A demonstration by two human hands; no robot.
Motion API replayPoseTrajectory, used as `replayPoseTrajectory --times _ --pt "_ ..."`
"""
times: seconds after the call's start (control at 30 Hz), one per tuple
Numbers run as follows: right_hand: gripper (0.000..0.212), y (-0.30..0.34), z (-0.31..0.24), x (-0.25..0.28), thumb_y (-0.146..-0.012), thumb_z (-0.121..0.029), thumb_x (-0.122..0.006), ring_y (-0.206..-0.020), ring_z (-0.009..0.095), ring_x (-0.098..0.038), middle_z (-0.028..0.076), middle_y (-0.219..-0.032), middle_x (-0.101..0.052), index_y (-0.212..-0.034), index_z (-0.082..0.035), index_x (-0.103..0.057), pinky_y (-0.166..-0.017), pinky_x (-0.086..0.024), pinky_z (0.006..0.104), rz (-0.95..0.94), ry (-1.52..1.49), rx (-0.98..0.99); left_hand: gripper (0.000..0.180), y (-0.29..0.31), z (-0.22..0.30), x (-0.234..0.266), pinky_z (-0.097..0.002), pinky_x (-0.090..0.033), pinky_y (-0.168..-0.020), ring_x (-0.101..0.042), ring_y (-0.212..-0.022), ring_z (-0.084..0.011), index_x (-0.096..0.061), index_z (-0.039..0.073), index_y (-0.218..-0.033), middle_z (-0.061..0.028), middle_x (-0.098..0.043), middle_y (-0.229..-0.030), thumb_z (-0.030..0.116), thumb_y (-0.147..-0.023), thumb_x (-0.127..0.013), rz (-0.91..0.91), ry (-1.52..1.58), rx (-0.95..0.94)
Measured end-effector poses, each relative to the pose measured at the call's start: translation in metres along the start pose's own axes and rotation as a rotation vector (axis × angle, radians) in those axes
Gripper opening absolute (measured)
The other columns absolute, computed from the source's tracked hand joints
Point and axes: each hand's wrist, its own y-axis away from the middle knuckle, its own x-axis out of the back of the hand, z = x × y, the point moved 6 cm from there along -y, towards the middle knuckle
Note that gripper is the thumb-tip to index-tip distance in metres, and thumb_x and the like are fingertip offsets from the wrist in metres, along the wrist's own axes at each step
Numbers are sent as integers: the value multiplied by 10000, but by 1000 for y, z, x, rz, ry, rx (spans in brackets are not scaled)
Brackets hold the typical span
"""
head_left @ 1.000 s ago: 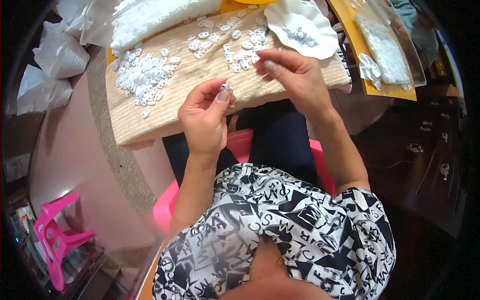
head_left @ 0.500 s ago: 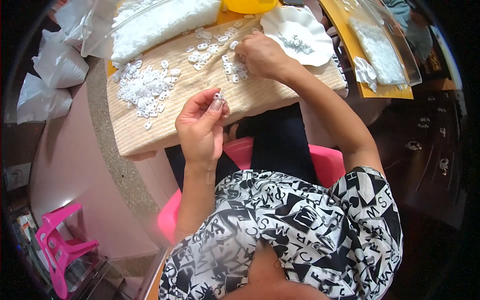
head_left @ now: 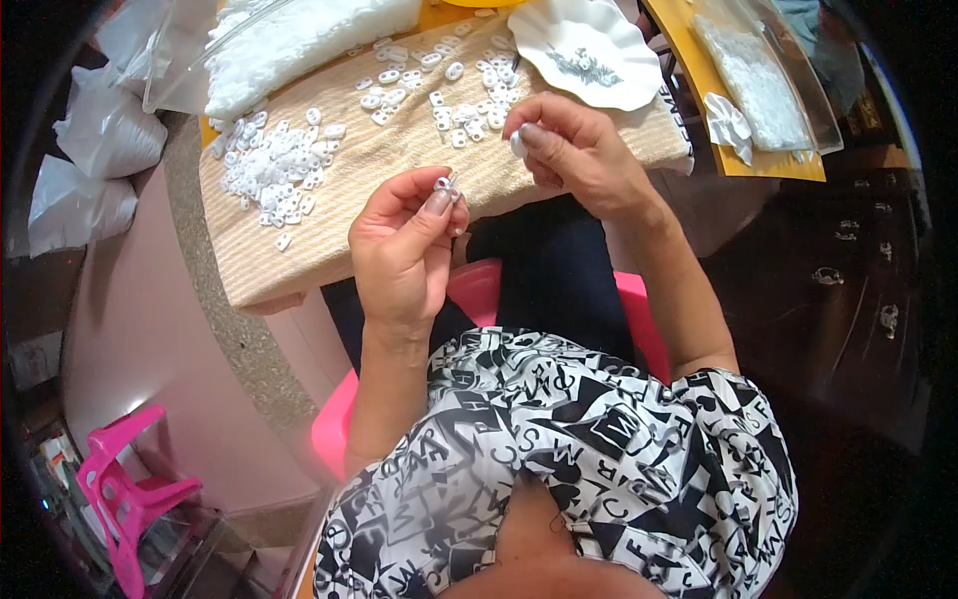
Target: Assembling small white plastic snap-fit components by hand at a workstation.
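Observation:
Between the thumb and forefinger of my left hand [head_left: 404, 240] is a small white plastic piece [head_left: 445, 185] with what looks like a dark hole, held just above the cloth's near edge. My right hand [head_left: 584, 155], up and to the right of it, pinches another small white piece [head_left: 517, 145], partly hidden by the fingertips. Similar flat white pieces, oval or oblong with holes, lie on the striped beige cloth [head_left: 379, 150]. They form a big heap [head_left: 274, 165] at the left and looser groups in the middle [head_left: 469, 120].
A clear bag of white pieces [head_left: 309, 50] lies at the back left. Behind my right hand sits a white wavy-edged dish [head_left: 589, 60] with a dark plant pattern. Farther right are a crumpled white paper [head_left: 728, 125] and another clear bag [head_left: 753, 90]. A pink stool [head_left: 130, 494] stands lower left.
My right hand has come back from the far group of pieces toward my left hand, now pinching a white piece. My left hand has barely moved. The view has shifted slightly.

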Motion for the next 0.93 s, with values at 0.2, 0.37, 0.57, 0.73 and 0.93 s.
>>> replayPoseTrajectory --times 0.2,0.37,0.57,0.73,0.93 --pt "143 12 9 -6 -875 -133 -485 -537 37 -468 -17 -659 -512 -939 -34 -566 -460 -400 170 4 -169 -90 195 7 1 -5 -260 -443 -612 -558 -710 -195 -553 -46 -983 -115 -585 -821 -12 -791 -546 79 -167 -22" --pt "147 15 13 -7 -837 -104 -545 -615 82 -552 30 -740 -568 -942 -3 -568 -561 -480 207 18 -286 -82 182 11 6 -15 -271 -495 -638 -595 -744 -216 -549 -62 -972 -148 -590 -826 -30 -793 -538 78 -187 -47" --pt "195 16 9 -7 -806 -78 -581 -619 105 -558 42 -758 -572 -962 34 -546 -585 -486 223 24 -334 -9 172 12 3 -17 -229 -494 -586 -597 -685 -157 -556 -57 -957 -128 -600 -800 -47 -786 -552 78 -242 -96" --pt "198 19 5 -10 -804 -77 -585 -613 94 -555 35 -730 -570 -972 21 -546 -560 -472 211 32 -346 -71 184 14 3 -19 -227 -489 -576 -595 -683 -157 -555 -67 -961 -123 -595 -800 -46 -779 -565 63 -212 -70" --pt "217 24 -2 -12 -822 -90 -566 -601 90 -552 37 -749 -588 -1022 -7 -550 -561 -485 216 48 -127 49 206 16 5 -20 -227 -497 -590 -601 -684 -163 -550 -66 -979 -127 -601 -805 -33 -777 -576 36 -290 -112"
